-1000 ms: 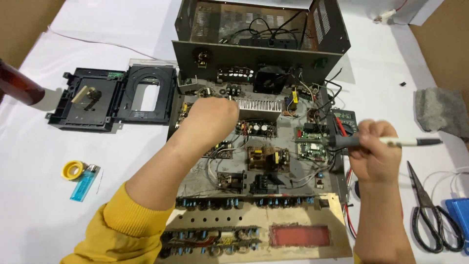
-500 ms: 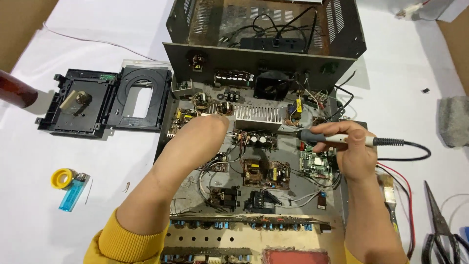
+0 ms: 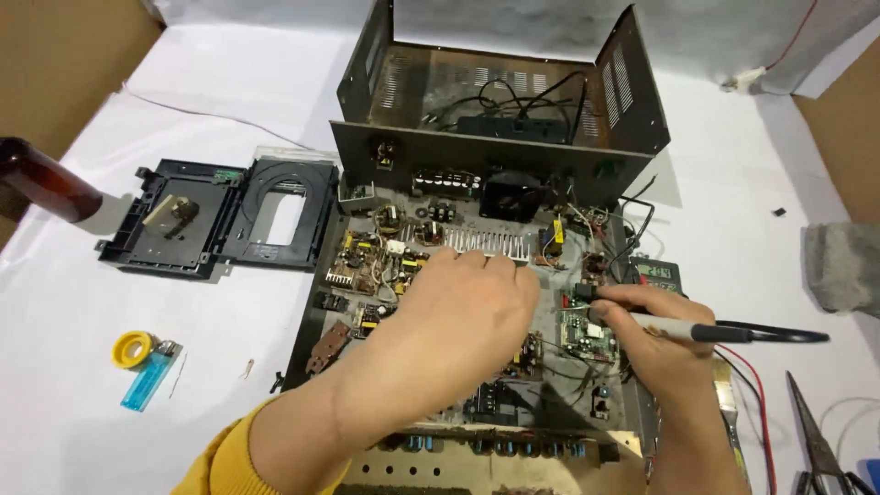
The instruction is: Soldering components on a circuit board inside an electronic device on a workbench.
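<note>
Head view: my left hand (image 3: 467,307) flat, fingers loose, on circuit board (image 3: 385,266), hiding middle parts. My right hand (image 3: 655,325) grips soldering iron (image 3: 697,330) (tip hidden behind fingers). Scissors (image 3: 816,440) cut off at edge. Free white tabletop (image 3: 183,367) left.

left sleeve (image 3: 225,458): mustard yellow, cuffed | hands: bare, ungloved

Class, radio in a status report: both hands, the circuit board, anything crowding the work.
Left hand resting on circuit board, empty. Right hand gripping soldering iron, tip at board's right side. Loose wires and open metal chassis close behind.
</note>
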